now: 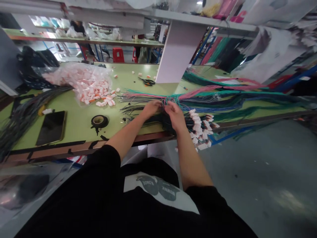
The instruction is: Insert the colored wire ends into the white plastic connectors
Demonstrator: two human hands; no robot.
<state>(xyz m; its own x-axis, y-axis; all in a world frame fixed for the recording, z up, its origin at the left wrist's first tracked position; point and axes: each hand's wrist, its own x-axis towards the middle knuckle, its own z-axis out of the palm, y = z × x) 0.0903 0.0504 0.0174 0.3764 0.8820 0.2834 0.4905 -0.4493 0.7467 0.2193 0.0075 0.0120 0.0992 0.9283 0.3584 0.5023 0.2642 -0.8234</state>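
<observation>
Both my hands are close together over bundles of thin wires at the middle of the green table. My left hand has its fingers bent at the wires, and their tips are partly hidden. My right hand is closed at the pink and green wires, thumb and fingers pinched together. Just right of it lies a cluster of white connectors on dark wires, hanging over the table's front edge. Bare wire ends fan out to the left of my hands.
A clear bag of white and orange connectors has spilled on the table. Black tape, a phone and dark wires lie left. Scissors rest behind, near a white post. Long wires run right.
</observation>
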